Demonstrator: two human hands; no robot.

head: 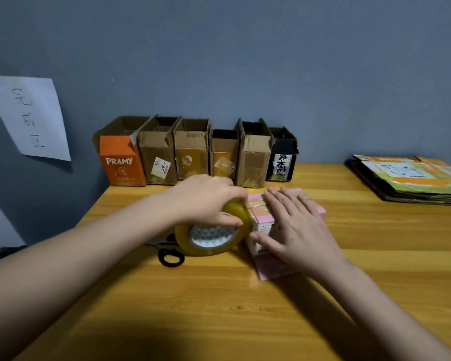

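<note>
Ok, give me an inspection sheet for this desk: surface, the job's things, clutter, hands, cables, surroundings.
Surface: wooden table, grain visible at the front.
Job's things: pink box lying on the table, tape across its top; tape roll held against its left side.
Clutter: scissors partly under the roll; six open cartons in a row at the wall; flattened cartons stacked far right.
Hands: left hand grips the tape roll; right hand presses flat on the pink box.
Cables: nothing seen.
Surroundings: grey-blue wall, handwritten paper sheet on it at left.
</note>
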